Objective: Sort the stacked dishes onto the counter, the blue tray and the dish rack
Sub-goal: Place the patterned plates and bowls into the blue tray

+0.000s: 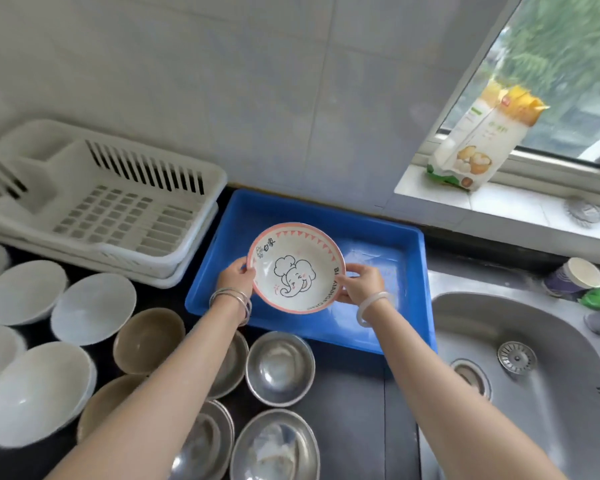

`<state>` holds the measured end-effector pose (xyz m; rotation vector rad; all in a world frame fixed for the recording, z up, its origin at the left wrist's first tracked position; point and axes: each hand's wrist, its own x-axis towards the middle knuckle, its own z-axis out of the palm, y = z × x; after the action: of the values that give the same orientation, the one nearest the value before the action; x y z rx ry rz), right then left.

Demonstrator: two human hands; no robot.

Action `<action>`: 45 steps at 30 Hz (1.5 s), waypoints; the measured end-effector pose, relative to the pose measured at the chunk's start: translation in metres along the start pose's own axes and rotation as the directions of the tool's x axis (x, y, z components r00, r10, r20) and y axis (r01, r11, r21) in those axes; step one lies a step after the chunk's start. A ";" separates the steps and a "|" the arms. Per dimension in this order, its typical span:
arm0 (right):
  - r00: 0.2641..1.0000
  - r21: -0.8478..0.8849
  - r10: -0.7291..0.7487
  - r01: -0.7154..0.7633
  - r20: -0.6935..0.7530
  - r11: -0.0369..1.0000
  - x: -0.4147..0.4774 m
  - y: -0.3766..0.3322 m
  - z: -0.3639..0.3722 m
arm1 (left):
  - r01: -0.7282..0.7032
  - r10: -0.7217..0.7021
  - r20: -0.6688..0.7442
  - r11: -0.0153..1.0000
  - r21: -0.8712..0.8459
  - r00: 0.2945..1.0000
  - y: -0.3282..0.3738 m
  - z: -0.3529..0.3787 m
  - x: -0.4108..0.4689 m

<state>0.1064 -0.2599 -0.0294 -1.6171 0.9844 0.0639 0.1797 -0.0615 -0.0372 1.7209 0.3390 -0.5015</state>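
Observation:
A pink-rimmed bowl with a drawn elephant is held tilted over the blue tray, which has nothing else in it. My left hand grips its left rim and my right hand grips its right rim. The white dish rack stands at the back left and holds no dishes. On the dark counter sit several white bowls, two brown bowls and several steel bowls.
A steel sink lies to the right of the tray. A paper cup and a green item stand behind the sink. A food bag leans on the window sill. The tiled wall rises directly behind the tray and rack.

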 end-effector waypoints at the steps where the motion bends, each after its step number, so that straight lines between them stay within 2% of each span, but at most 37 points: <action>1: 1.000 0.002 0.020 -0.020 -0.007 1.000 0.005 0.000 0.008 | 0.028 -0.028 0.013 0.999 -0.027 1.000 0.001 -0.001 0.008; 6: 0.996 0.022 0.078 -0.077 -0.032 0.997 0.025 0.004 0.035 | 0.082 -0.081 0.025 0.996 -0.044 0.996 -0.002 -0.006 0.038; 18: 0.997 0.106 0.071 -0.068 -0.018 0.992 0.035 0.014 0.061 | 0.112 -0.111 0.007 0.991 -0.069 0.994 -0.009 -0.012 0.070; 20: 0.997 0.160 0.077 -0.075 -0.010 0.984 0.034 0.015 0.062 | 0.139 -0.138 0.019 0.980 -0.144 0.990 -0.011 -0.014 0.070; 24: 0.992 0.404 0.121 -0.121 0.025 0.907 0.026 0.025 0.068 | 0.291 -0.267 0.119 0.914 -0.283 0.956 -0.013 -0.018 0.063; 28: 0.993 0.480 0.114 -0.101 0.000 0.872 0.027 0.028 0.078 | 0.359 -0.330 0.140 0.858 -0.368 0.933 -0.021 -0.017 0.064; 32: 0.992 0.515 0.127 -0.109 0.001 0.850 0.035 0.018 0.089 | 0.331 -0.325 0.097 0.817 -0.471 0.941 -0.022 -0.012 0.071; 37: 0.990 0.564 0.138 -0.123 0.016 0.817 0.045 0.003 0.101 | 0.317 -0.316 0.106 0.753 -0.576 0.943 -0.019 -0.004 0.071; 45: 0.987 0.582 0.162 -0.130 -0.003 0.803 0.055 -0.003 0.107 | 0.239 -0.261 0.049 0.771 -0.591 0.964 -0.018 0.002 0.078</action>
<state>0.1917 -0.2014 -0.0899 -0.9791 1.0422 -0.1652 0.2384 -0.0632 -0.0919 1.0723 0.6841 -0.4900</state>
